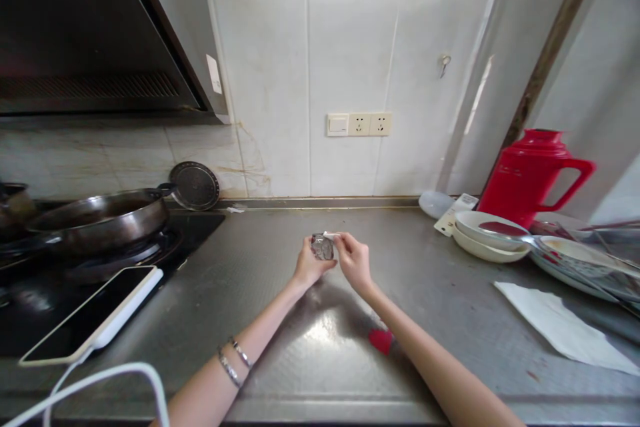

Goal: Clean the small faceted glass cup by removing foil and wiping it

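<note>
Near the middle of the steel counter, my left hand (pixel 309 263) is wrapped round a small clear glass-like container (pixel 323 248). My right hand (pixel 354 259) pinches a thin white stick-like piece (pixel 330 235) at the container's upper rim. The two hands are close together, on either side of the container. What lies inside the container is too small to tell. A red object (pixel 381 341) rests on the counter beside my right forearm, which partly hides what is next to it.
A phone (pixel 90 317) with a white cable lies at the left by the stove, where a metal pan (pixel 103 220) stands. At the right are a red jug (pixel 525 177), stacked bowls (pixel 490 250), dishes with utensils and a white paper sheet (pixel 565 327).
</note>
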A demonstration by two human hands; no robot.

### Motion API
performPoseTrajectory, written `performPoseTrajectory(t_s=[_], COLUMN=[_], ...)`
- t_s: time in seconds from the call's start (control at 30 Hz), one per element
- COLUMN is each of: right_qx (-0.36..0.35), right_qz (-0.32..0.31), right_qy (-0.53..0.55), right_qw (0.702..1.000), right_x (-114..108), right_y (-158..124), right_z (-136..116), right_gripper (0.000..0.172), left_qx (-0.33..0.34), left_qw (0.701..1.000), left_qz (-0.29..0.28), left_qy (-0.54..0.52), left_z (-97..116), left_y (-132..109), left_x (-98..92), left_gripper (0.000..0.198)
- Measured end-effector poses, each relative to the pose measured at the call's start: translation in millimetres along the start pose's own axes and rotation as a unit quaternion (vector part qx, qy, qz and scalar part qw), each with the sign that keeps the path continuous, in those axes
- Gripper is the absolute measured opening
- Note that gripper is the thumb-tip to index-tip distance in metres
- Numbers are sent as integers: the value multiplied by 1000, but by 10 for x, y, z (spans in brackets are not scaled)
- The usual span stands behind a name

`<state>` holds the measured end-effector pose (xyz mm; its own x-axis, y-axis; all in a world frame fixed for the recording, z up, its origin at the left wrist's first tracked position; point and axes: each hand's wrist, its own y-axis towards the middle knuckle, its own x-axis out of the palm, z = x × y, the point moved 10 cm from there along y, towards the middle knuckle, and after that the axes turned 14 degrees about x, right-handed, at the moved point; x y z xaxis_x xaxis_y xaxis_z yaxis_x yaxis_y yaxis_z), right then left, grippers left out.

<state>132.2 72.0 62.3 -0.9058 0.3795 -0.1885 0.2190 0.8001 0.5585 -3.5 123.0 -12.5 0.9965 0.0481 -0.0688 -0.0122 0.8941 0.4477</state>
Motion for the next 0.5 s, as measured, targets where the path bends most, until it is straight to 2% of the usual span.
performPoseTrajectory(t_s=[0.27, 0.5], right_qx=[-8, -11], right_qz=[-13, -1], right_qy=[-25, -30], right_qw=[1000, 999], right_x=[0, -25], right_y=[33, 35], right_z=[22, 0], right_gripper=[27, 27], left_qx=[16, -16], left_qw=[999, 999], left_qz=[-23, -38], left_qy=[30, 30], left_z=[96, 117], left_y=[-65, -82], left_x=[76, 106], left_gripper=[66, 64])
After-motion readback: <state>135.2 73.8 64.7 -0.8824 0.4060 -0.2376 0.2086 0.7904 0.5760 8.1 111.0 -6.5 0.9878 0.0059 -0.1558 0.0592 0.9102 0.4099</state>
